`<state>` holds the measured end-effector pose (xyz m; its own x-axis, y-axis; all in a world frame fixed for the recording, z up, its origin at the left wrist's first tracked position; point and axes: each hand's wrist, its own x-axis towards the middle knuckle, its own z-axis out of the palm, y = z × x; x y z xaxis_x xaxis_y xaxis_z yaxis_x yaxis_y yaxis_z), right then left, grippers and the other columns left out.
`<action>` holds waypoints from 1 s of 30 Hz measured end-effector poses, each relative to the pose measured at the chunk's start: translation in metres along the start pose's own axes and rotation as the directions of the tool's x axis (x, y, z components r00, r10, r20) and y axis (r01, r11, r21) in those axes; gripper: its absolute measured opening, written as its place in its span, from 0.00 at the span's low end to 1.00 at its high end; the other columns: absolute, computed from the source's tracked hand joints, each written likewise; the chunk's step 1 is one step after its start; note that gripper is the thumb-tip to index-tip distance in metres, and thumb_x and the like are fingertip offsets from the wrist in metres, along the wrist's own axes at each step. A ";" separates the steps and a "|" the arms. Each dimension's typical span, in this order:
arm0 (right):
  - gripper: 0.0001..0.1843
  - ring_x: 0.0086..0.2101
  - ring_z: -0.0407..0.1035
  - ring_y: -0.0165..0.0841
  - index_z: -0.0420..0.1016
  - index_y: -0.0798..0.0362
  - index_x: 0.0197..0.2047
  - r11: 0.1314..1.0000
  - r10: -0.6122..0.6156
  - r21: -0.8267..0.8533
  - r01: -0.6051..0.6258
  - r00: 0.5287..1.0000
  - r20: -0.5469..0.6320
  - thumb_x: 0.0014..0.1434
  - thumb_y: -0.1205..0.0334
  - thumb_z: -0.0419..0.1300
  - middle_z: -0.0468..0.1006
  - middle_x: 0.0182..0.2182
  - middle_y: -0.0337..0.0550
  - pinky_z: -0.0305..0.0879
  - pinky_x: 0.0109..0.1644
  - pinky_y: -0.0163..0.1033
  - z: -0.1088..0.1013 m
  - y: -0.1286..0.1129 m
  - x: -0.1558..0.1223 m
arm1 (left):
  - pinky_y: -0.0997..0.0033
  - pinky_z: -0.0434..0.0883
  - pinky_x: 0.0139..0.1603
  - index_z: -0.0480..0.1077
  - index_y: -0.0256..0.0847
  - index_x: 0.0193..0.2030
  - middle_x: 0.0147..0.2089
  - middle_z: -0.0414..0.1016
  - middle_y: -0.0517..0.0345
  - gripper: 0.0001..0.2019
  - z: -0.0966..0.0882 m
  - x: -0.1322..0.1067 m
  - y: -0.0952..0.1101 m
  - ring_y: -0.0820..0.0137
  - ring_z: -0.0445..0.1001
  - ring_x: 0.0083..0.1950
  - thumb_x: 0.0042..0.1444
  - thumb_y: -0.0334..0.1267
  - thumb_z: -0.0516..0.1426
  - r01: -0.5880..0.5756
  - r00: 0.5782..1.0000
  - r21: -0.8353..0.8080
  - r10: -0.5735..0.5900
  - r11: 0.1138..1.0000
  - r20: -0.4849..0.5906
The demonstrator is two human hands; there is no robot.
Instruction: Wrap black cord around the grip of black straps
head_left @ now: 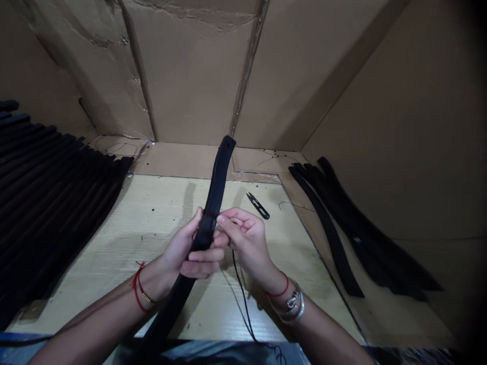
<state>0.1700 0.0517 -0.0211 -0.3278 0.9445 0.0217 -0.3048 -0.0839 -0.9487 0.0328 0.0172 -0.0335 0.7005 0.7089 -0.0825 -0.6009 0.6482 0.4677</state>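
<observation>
A long black curved strip (219, 185) slants across the middle of the view, its narrow upper end with a small hole pointing away from me. My left hand (186, 247) is wrapped round its middle, thumb on the left edge and fingers across the underside. At the strip's right edge, my right hand (249, 242) is pinched together, fingertips touching it. A thin black cord (242, 299) trails from under the right hand toward the front edge. What exactly sits between the right fingertips is hidden. Black thread snips (257, 205) lie on the board just beyond the right hand.
Many similar dark strips (57, 172) are piled at the left. Several more strips (342, 218) lie at the right. A pale board (152, 218) covers the worktop, with cardboard walls (190, 76) behind and beside it. Loose thread ends and dark specks are scattered about.
</observation>
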 end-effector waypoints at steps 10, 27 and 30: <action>0.11 0.14 0.58 0.21 0.72 0.56 0.27 0.997 -0.042 -0.064 0.040 0.998 -0.044 0.50 0.59 0.68 0.69 0.15 0.33 0.55 0.17 0.27 0.001 -0.004 0.001 | 0.85 0.56 0.14 0.66 0.33 0.30 0.17 0.55 0.64 0.30 0.004 -0.004 0.013 0.81 0.55 0.14 0.67 0.57 0.39 -0.025 0.992 0.115 0.038 0.993 -0.118; 0.10 0.16 0.57 0.22 0.74 0.55 0.31 0.994 -0.110 -0.001 0.110 0.991 -0.073 0.52 0.57 0.67 0.71 0.18 0.34 0.48 0.16 0.27 0.005 0.010 -0.009 | 0.85 0.44 0.08 0.54 0.40 0.23 0.15 0.44 0.71 0.27 0.000 -0.001 0.008 0.83 0.38 0.12 0.60 0.62 0.47 0.082 0.994 0.009 -0.083 0.997 0.066; 0.10 0.16 0.57 0.22 0.73 0.55 0.31 0.993 -0.118 0.022 0.120 0.990 -0.074 0.52 0.58 0.67 0.69 0.16 0.33 0.49 0.17 0.28 0.005 0.011 -0.010 | 0.86 0.44 0.08 0.53 0.40 0.24 0.15 0.44 0.71 0.26 0.001 -0.001 0.008 0.83 0.37 0.12 0.60 0.62 0.48 0.085 0.993 0.009 -0.086 0.996 0.075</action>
<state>0.1654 0.0399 -0.0302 -0.2224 0.9687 0.1101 -0.3611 0.0230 -0.9323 0.0279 0.0208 -0.0286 0.7764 0.6278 -0.0558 -0.5354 0.7037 0.4671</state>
